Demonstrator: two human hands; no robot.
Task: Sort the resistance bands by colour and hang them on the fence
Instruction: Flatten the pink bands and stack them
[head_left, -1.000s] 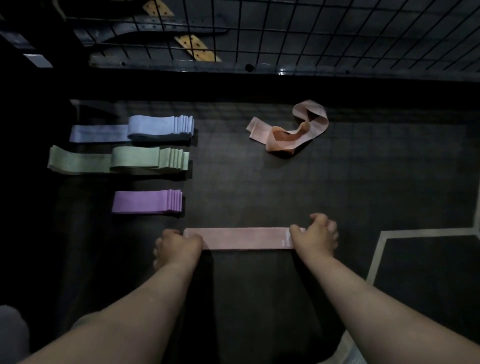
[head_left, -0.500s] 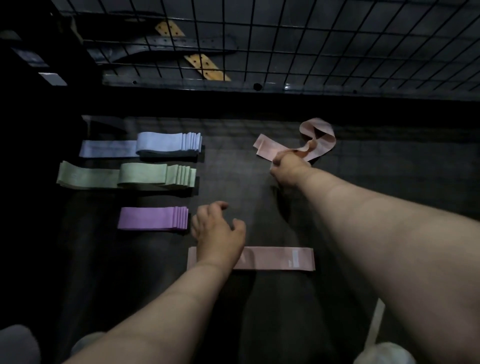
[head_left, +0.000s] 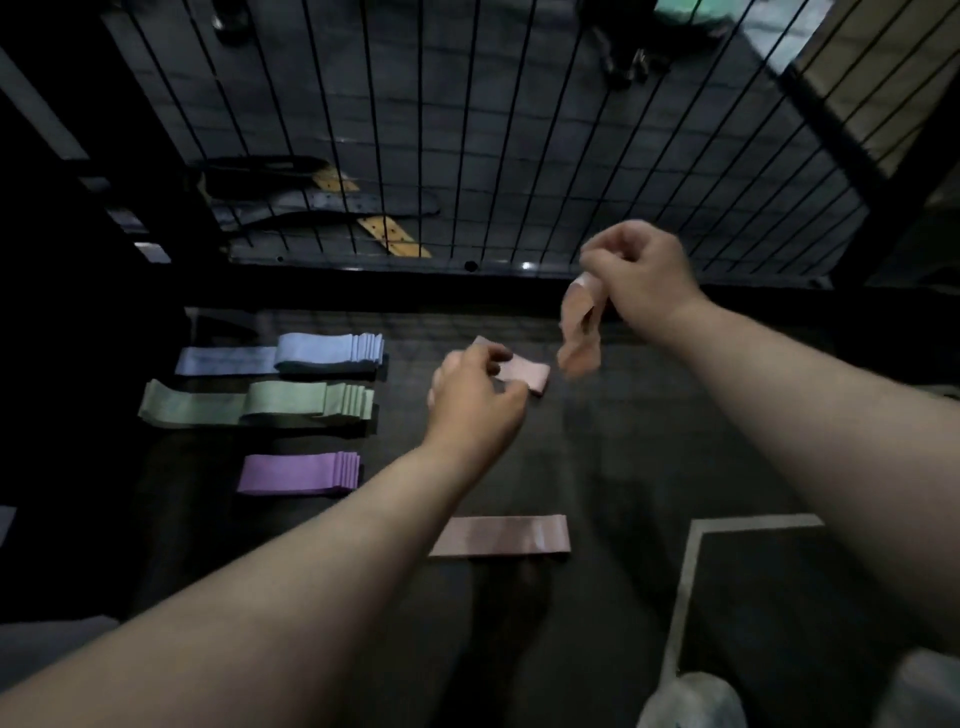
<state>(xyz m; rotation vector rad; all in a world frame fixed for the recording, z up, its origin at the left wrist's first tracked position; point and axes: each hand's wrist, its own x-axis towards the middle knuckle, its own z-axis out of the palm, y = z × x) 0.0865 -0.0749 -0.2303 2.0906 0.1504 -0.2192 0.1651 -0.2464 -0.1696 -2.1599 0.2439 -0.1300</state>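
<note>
Head cam: right grip (head_left: 639, 270) clenched on dangling peach band (head_left: 579, 332); left grip (head_left: 475, 400) pinched pink band (head_left: 530, 374) by its end. Blue stack (head_left: 327, 351), green stack (head_left: 306, 400) & purple stack (head_left: 298, 473) lay at left; flat band (head_left: 501, 536) lay nearer.

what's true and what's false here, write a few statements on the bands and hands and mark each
1. The right hand holds a peach band off the mat. True.
2. The purple stack lies between the blue stack and green stack. False: green is in the middle.
3. A flat pink band lies on the mat nearest the person. True.
4. The left hand rests on the purple stack. False: it pinches a pale pink band.
</note>
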